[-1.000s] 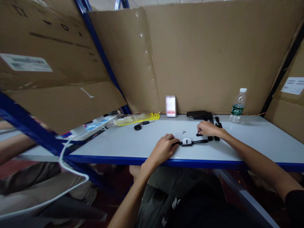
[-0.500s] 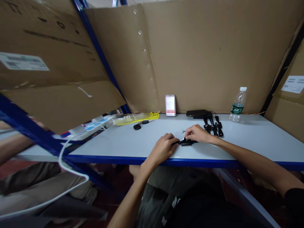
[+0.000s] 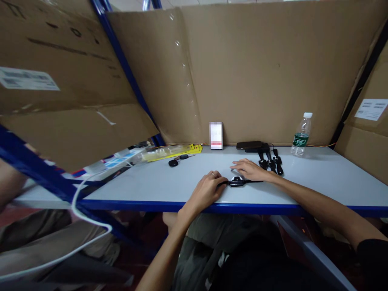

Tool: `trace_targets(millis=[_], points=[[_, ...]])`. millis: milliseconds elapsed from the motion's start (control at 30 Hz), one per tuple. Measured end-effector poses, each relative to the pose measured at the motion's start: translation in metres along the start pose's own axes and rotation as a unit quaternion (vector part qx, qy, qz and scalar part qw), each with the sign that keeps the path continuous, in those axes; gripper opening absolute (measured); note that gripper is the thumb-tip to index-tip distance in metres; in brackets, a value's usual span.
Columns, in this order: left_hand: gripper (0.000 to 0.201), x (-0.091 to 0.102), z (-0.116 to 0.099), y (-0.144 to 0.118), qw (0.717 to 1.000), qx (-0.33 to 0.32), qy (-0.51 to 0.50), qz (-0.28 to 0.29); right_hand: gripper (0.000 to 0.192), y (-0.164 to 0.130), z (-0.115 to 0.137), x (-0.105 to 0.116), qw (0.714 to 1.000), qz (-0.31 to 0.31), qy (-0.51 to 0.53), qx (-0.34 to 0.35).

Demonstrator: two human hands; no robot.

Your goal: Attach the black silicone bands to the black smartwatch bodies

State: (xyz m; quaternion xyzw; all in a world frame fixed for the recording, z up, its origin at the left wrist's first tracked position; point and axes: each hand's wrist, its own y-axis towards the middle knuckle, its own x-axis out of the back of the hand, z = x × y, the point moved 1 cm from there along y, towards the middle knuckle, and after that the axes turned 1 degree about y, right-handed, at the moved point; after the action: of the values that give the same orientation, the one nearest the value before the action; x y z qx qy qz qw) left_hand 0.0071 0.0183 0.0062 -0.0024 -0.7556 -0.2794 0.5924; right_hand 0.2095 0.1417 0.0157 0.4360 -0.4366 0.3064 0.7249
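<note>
On the white tabletop lies a black spokeshave (image 3: pixel 237 182) with slim handles on both sides and a pale metal piece at its middle. My left hand (image 3: pixel 209 186) is closed round its left handle, a ring on one finger. Just behind the tool's body, my right hand (image 3: pixel 249 169) is off it, fingers stretched out to the left over the table. A tiny metal part shows under those fingertips, too small to make out. Several more black spokeshaves (image 3: pixel 270 162) lie side by side to the right of my right hand.
A phone (image 3: pixel 216 136) leans against the cardboard at the back. A dark flat case (image 3: pixel 249 145) and a water bottle (image 3: pixel 300 135) stand right of it. Keys (image 3: pixel 173 163), yellow packets (image 3: pixel 174 152) and a power strip (image 3: pixel 124 157) are on the left. Another person sits at far left.
My right hand has come away from the spokeshave's middle and its fingers have straightened toward the small metal part behind it. My left hand keeps its hold. The view has shifted slightly.
</note>
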Motion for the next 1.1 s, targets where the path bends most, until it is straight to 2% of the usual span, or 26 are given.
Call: trace_targets(millis=[133,300,500,667,833,1000,1100], points=[[0.024,0.000,0.000,0.000,1.000,-0.002,0.000,-0.002,0.042,-0.003,0.002,0.002,0.999,0.033,-0.031,-0.014],[0.024,0.000,-0.001,0.000,1.000,0.002,-0.004,0.002,0.030,-0.011,0.008,0.017,0.992,0.043,-0.098,-0.065],[0.024,0.001,-0.001,0.000,1.000,0.006,-0.002,0.010,0.023,-0.017,0.007,0.022,0.989,0.039,-0.099,-0.102],[0.024,0.001,-0.001,-0.001,1.000,0.007,-0.003,0.011,0.029,-0.017,0.005,0.018,0.987,0.032,-0.114,-0.106],[0.024,0.001,-0.001,-0.001,1.000,0.004,-0.001,0.004,0.024,-0.017,0.005,0.018,0.985,0.059,-0.135,-0.092],[0.025,0.001,-0.002,-0.001,1.000,0.005,-0.003,0.006,0.021,-0.019,0.009,0.020,0.978,0.059,-0.177,-0.098],[0.025,0.001,-0.002,-0.001,1.000,0.004,-0.001,0.005,0.018,-0.018,0.010,0.020,0.982,0.046,-0.152,-0.101]])
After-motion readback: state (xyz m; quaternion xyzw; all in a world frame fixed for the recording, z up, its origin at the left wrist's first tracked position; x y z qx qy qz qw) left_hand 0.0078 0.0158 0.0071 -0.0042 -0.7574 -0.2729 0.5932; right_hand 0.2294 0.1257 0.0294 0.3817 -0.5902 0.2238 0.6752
